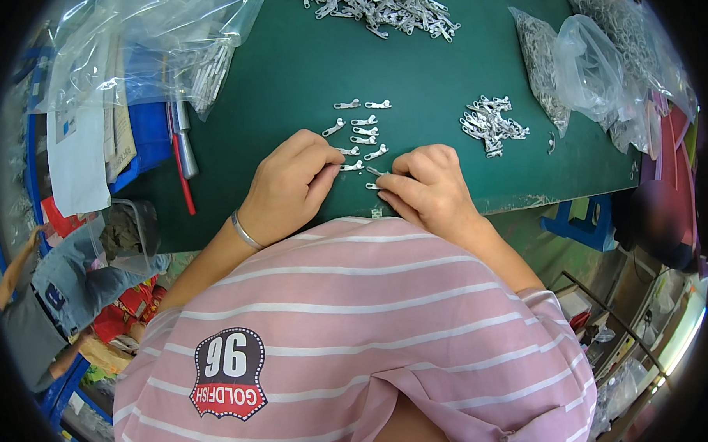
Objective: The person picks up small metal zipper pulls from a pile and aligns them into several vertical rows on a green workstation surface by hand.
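Silver zipper pulls (pixel 364 130) lie in two loose columns on the green tabletop, in front of my hands. My left hand (pixel 289 180), with a metal bangle at its wrist, pinches the end of one zipper pull (pixel 353 166) at the near end of the left column. Thumb and fingers of my right hand (pixel 432 189) are closed around another zipper pull (pixel 375 171). One more zipper pull (pixel 372 187) shows beside the right fingertips, partly covered. A small heap of zipper pulls (pixel 492 126) sits to the right of the columns.
A larger pile of zipper pulls (pixel 389 8) lies at the far side. Clear bags (pixel 586 65) of metal parts stand at the right. Plastic bags (pixel 141 41), papers and a red pen (pixel 186 180) lie at the left. Another person (pixel 30 326) is at lower left; a blue stool (pixel 580 222) is below right.
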### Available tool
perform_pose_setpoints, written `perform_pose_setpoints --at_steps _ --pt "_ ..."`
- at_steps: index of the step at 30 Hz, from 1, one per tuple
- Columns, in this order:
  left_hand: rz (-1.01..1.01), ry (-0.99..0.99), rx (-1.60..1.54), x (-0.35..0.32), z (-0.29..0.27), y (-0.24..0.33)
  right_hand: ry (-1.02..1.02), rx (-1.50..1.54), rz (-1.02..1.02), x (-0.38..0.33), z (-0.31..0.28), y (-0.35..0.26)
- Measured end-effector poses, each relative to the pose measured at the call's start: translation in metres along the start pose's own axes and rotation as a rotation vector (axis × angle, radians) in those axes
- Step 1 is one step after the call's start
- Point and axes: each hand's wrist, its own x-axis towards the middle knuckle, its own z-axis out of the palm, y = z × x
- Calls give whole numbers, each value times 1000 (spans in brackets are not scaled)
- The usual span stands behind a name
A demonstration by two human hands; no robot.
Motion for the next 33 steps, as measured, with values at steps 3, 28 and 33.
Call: perform_pose_setpoints --at_steps 3,28,33 --pt "40 -2 48 1 1 3 3 -76 -50 -1 6 2" --pt "-39 57 24 -3 -6 0 75 -60 87 22 -6 7" --pt "30 55 91 8 0 2 -7 -35 87 13 -10 2"
